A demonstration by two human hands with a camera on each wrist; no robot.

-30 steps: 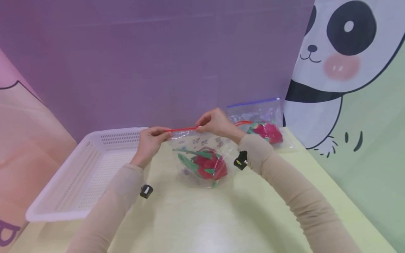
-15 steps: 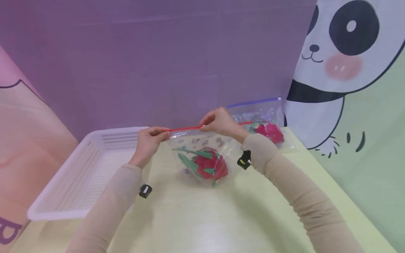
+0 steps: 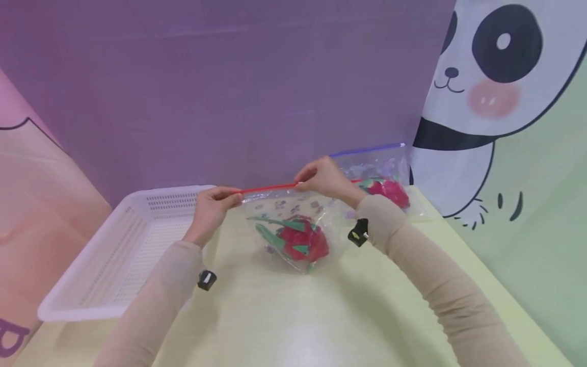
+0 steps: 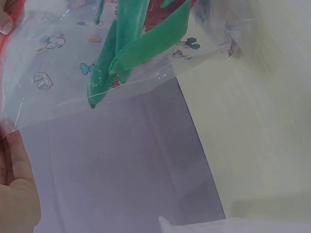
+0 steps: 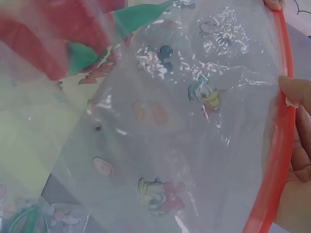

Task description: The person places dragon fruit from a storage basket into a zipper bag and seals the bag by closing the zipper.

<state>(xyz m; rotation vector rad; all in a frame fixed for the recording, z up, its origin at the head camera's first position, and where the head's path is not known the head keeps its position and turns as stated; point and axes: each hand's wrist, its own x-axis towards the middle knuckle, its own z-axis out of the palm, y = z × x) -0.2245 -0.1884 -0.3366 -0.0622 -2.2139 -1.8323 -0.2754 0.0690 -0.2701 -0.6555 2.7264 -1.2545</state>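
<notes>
A clear printed zip bag (image 3: 275, 206) with a red zip strip (image 3: 268, 189) stands on the table, holding a red dragon fruit (image 3: 312, 239) with green leaf tips, perhaps a model. My left hand (image 3: 211, 211) pinches the strip's left end between thumb and fingers. Farther right along it, my right hand (image 3: 327, 178) pinches the strip at a small white slider (image 5: 291, 103), seen in the right wrist view. Green tips (image 4: 131, 43) show through the plastic in the left wrist view. My right hand and forearm hide the strip's right part.
Behind my right hand, a second zip bag (image 3: 367, 158) with a blue strip holds another dragon fruit (image 3: 390, 192). A white slotted basket (image 3: 82, 265) stands on the left of the pale table (image 3: 284, 316). A purple backdrop (image 3: 220, 102) rises behind.
My right hand has slid a little to the right along the red strip, leaving more of it showing between the hands. My left hand has shifted slightly left, keeping its pinch.
</notes>
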